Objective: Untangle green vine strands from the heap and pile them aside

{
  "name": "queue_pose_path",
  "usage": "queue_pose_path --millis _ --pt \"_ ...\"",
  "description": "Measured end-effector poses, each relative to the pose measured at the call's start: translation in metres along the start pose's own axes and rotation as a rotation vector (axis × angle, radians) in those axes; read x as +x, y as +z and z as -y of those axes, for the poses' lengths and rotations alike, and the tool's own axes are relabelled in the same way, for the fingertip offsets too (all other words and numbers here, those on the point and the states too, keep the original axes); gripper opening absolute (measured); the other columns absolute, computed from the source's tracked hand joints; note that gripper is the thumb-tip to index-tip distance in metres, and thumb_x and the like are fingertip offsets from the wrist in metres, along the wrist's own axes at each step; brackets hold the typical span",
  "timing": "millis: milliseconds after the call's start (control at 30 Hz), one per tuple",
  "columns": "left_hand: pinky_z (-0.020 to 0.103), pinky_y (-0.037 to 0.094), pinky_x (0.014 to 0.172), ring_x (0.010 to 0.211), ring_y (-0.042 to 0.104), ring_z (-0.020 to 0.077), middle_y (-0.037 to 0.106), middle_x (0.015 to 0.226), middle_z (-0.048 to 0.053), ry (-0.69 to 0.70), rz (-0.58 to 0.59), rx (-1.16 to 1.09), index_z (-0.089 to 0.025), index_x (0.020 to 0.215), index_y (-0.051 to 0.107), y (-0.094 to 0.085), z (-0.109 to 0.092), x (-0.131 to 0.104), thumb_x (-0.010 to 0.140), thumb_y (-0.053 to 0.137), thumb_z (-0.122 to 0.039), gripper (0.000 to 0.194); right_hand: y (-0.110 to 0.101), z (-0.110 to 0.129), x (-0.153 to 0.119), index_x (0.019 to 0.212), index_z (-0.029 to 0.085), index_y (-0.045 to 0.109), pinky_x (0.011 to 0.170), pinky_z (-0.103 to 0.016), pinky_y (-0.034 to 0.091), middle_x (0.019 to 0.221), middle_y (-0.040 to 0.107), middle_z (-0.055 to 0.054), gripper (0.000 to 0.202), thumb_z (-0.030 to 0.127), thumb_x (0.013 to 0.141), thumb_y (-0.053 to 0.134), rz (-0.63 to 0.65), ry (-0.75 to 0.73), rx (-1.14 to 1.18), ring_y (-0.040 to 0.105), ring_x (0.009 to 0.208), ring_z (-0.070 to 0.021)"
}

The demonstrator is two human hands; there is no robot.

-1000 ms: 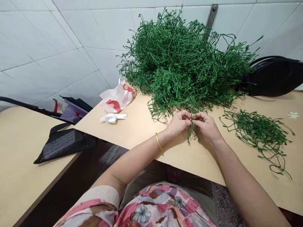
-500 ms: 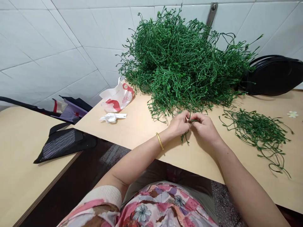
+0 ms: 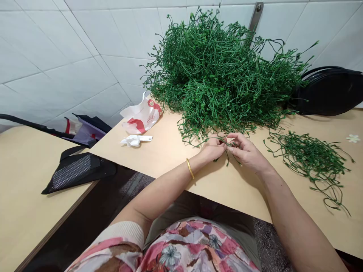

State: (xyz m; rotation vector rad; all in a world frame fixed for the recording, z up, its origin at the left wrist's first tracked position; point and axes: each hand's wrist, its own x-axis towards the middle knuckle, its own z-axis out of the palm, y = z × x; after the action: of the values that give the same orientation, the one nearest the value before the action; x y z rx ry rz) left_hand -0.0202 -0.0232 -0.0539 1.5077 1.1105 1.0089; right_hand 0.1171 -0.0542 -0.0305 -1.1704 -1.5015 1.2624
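Green sprig (image 3: 227, 145) sits pinched between my left hand (image 3: 213, 149) and right hand (image 3: 246, 150), fingertips of both pressed onto it, low over the counter (image 3: 170, 151) at the front edge of the big green pile (image 3: 218, 75). I see a smaller bunch (image 3: 309, 158) well apart to the right.

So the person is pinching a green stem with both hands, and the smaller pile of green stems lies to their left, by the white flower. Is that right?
Not quite. Both the left hand and the right hand do pinch a green stem, but the head view shows the smaller pile lying to the person's right, near the white flower.
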Motion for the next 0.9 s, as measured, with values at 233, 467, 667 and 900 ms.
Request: queue_pose_path --millis 233,467,667,900 --pt "0.024 0.027 0.052 0.052 0.035 0.0078 0.038 0.052 -0.005 0.033 0.067 0.077 -0.017 0.056 0.042 0.0 -0.012 0.0 0.062 0.049 -0.008 0.012 -0.002 -0.004 0.003 0.091 0.022 0.058 0.066 -0.027 0.041 0.082 0.058 -0.001 0.02 0.023 0.071 0.058 -0.182 -0.04 -0.061 0.053 0.075 -0.0139" --pt "0.024 0.029 0.05 0.049 0.037 0.0066 0.042 0.05 -0.003 -0.128 0.085 -0.201 -0.016 0.051 0.043 -0.005 -0.018 0.001 0.061 0.052 -0.005 0.017 -0.004 0.003 0.004 0.082 0.02 0.057 0.05 -0.024 0.038 0.06 0.053 0.003 0.022 0.032 0.067 0.066 -0.17 0.031 0.142 0.047 0.053 -0.0091" --pt "0.021 0.034 0.049 0.051 0.05 0.0078 0.055 0.055 0.0 -0.287 0.143 -0.446 -0.015 0.066 0.051 -0.007 -0.019 0.0 0.059 0.052 -0.001 0.016 -0.004 -0.006 0.005 0.072 0.019 0.053 0.046 -0.023 0.033 0.056 0.05 0.004 0.014 0.032 0.074 0.058 -0.115 0.032 -0.048 0.042 0.048 -0.0082" --pt "0.019 0.034 0.043 0.039 0.036 0.0042 0.039 0.044 -0.005 -0.247 0.299 -0.539 -0.013 0.064 0.052 -0.003 -0.011 0.002 0.081 0.055 -0.034 0.027 0.004 -0.001 0.0 0.081 0.018 0.057 0.064 -0.028 0.041 0.073 0.064 -0.004 0.015 0.023 0.083 0.043 -0.056 -0.228 -0.545 0.054 0.066 -0.0151"
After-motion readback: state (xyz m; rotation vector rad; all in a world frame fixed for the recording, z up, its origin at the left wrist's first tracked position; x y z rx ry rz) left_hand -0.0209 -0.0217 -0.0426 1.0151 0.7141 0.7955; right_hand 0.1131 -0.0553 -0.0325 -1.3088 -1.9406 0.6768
